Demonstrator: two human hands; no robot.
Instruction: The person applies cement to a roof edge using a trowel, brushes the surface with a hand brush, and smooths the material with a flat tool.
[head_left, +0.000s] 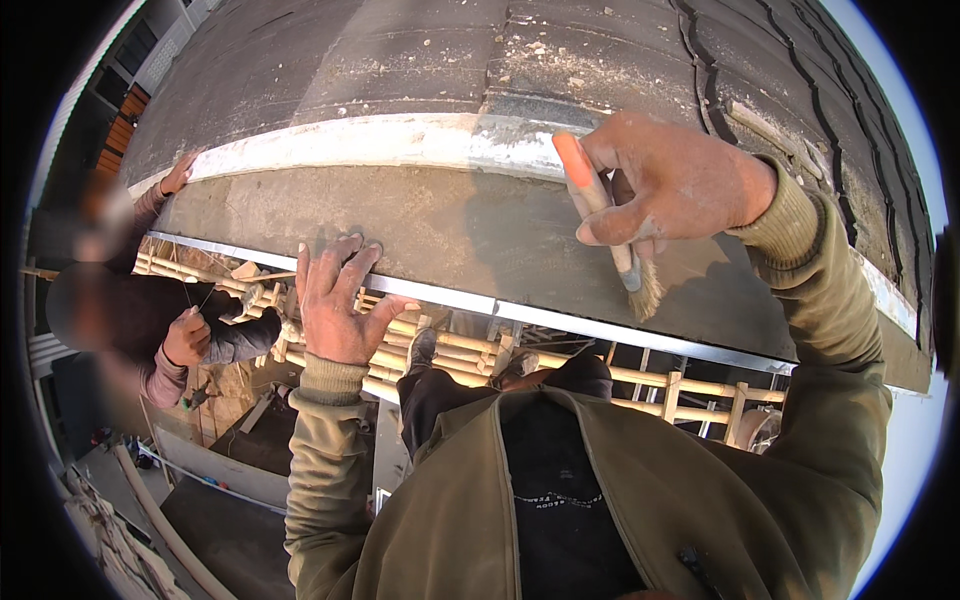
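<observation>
My right hand (pixel 665 180) grips a paintbrush (pixel 590 185) with an orange-tipped handle. Its pale bristles point down and meet, or hang just over, the wet grey mortar ledge (pixel 420 225); which of the two I cannot tell. My left hand (pixel 342 300) rests at the ledge's near edge, fingers spread on the mortar and thumb out to the right, holding nothing. A straight silvery metal strip (pixel 560 320) runs along that near edge, passing by my left hand. Behind the mortar rises a whitish band (pixel 380 142), darker and damp-looking near the brush.
Dark roofing (pixel 400 65) with loose crumbs slopes up beyond the band. Bamboo scaffold poles (pixel 460 365) lie below the ledge under my feet, with a drop between them. At left a co-worker (pixel 150 320) has one hand on the ledge's far end and the other hand closed lower down.
</observation>
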